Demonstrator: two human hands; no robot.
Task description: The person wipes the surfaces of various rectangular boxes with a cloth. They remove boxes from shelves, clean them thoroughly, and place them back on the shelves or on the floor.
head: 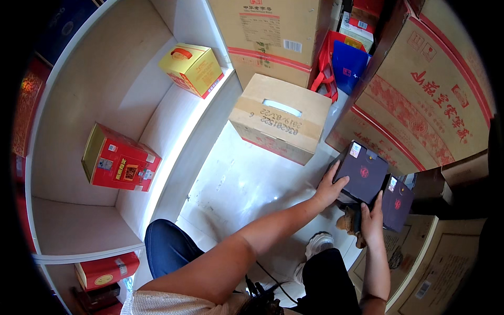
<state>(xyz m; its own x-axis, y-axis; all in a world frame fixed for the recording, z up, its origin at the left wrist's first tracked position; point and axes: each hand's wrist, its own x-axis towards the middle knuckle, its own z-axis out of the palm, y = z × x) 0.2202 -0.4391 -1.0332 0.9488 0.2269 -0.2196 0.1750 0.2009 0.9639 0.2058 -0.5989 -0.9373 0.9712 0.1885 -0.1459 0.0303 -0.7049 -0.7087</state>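
Observation:
A dark purple box [362, 169], with a red emblem and a pale sticker on top, is held between my two hands at the right. My left hand [330, 186] presses against its left side. At its near right corner, my right hand [372, 220] grips the edge with fingers pointing away from me. A second, matching dark box [398, 204] stands just right of that hand, beside the first. Below the held box lies a brown object [348, 222], partly hidden, whose kind I cannot tell.
A cardboard carton with a handle slot [275, 118] stands on the tiled floor [240, 177]. Tall printed cartons [429, 90] are stacked at the right. White shelving [173, 157] at the left holds a yellow gift box [193, 69] and a red box [122, 161]. A cable [275, 280] hangs low.

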